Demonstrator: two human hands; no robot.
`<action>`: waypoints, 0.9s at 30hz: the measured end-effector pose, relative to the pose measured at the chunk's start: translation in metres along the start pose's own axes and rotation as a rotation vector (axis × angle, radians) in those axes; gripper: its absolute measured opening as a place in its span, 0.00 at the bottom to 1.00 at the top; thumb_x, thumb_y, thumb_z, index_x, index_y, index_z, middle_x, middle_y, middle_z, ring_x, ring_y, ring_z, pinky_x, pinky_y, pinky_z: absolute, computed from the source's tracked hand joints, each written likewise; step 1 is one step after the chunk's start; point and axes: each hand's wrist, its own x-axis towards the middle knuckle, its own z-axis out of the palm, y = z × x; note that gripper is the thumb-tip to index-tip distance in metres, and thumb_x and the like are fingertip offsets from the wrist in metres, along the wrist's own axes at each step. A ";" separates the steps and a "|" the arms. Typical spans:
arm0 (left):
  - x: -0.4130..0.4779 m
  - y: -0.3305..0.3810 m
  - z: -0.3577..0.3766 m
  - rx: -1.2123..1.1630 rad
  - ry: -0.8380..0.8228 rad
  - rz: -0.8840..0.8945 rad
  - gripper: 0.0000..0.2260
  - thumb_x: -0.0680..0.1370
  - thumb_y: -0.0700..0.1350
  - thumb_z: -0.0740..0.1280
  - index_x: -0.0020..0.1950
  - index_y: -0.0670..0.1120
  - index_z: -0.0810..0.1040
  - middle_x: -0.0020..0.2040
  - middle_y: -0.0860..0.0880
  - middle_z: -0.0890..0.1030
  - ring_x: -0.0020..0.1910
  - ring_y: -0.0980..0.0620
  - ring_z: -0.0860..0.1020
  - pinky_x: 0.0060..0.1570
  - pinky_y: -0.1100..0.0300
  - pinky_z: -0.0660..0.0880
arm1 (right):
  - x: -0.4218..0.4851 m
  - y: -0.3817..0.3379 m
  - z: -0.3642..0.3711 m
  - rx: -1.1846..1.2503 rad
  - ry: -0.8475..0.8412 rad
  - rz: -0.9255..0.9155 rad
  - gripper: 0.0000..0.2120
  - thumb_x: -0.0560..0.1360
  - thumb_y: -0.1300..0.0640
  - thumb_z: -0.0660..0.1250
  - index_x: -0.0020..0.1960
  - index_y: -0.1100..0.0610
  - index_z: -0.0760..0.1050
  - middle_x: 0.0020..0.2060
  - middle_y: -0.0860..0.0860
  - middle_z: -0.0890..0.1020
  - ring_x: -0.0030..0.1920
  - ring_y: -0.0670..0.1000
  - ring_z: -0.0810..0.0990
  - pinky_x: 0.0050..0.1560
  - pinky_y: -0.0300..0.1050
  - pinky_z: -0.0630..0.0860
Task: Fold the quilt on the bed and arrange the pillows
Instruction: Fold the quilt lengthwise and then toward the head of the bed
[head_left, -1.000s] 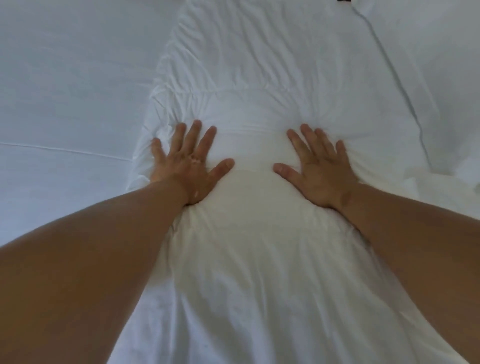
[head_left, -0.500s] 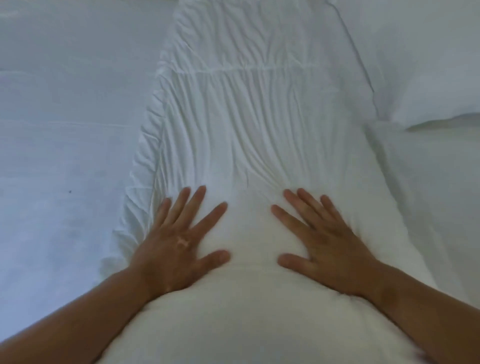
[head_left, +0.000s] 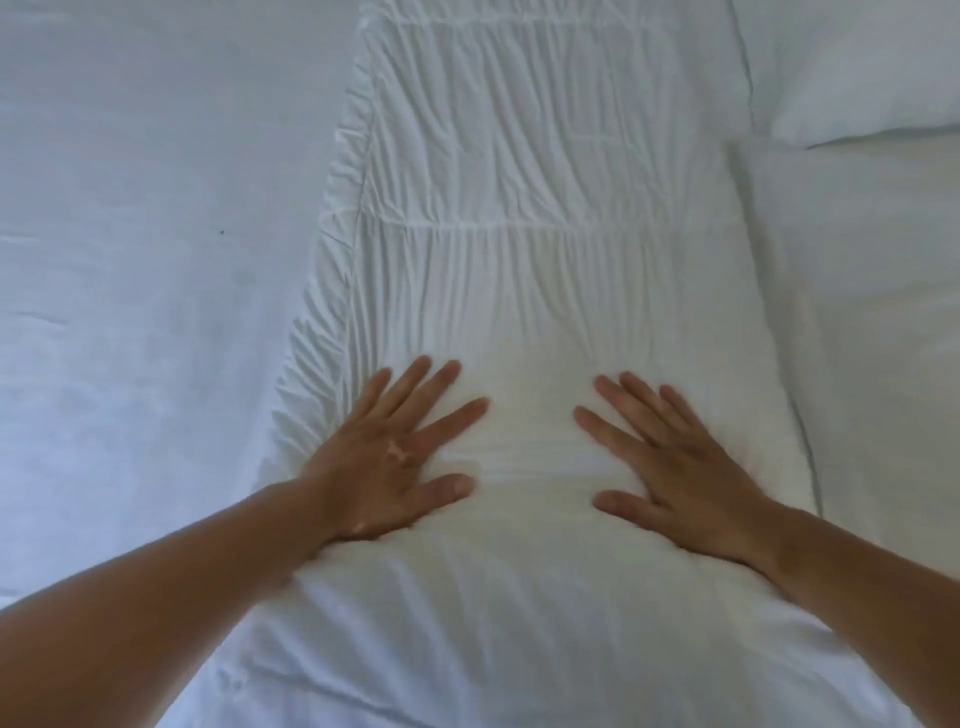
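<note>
A white quilt (head_left: 545, 171), folded into a long narrow strip, runs from the near edge of the view to the far edge, wrinkled and stitched across. My left hand (head_left: 387, 460) lies flat on it, fingers spread, close to the strip's left edge. My right hand (head_left: 675, 470) presses flat beside it, fingers spread, towards the strip's right edge. Neither hand grips the cloth. A white pillow (head_left: 857, 67) lies at the far right, next to the quilt.
The white bed sheet (head_left: 135, 260) stretches wide on the left of the quilt. A narrower band of bed sheet (head_left: 872, 322) shows on the right, below the pillow.
Both hands have slid along the quilt towards me, staying flat. The view has shifted, and the pillow at the far right has come into sight.
</note>
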 end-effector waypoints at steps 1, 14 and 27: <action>-0.017 0.003 0.003 -0.024 -0.052 0.005 0.32 0.75 0.75 0.39 0.77 0.69 0.38 0.81 0.56 0.35 0.79 0.52 0.31 0.78 0.45 0.38 | -0.015 0.001 0.004 -0.002 -0.009 0.013 0.36 0.78 0.27 0.45 0.81 0.40 0.43 0.82 0.46 0.44 0.81 0.51 0.41 0.79 0.59 0.48; -0.183 0.089 0.068 0.054 -0.148 0.028 0.35 0.78 0.73 0.51 0.81 0.61 0.48 0.83 0.49 0.44 0.81 0.44 0.42 0.77 0.38 0.44 | -0.175 -0.126 0.069 0.024 -0.056 0.058 0.37 0.78 0.28 0.49 0.81 0.46 0.55 0.82 0.53 0.53 0.81 0.56 0.50 0.76 0.67 0.55; -0.279 0.200 0.107 -0.116 -0.036 -0.164 0.35 0.79 0.70 0.52 0.82 0.54 0.54 0.83 0.45 0.49 0.81 0.43 0.46 0.77 0.37 0.50 | -0.258 -0.179 0.108 0.075 0.055 0.224 0.37 0.77 0.28 0.48 0.81 0.44 0.55 0.82 0.53 0.52 0.81 0.58 0.51 0.77 0.67 0.52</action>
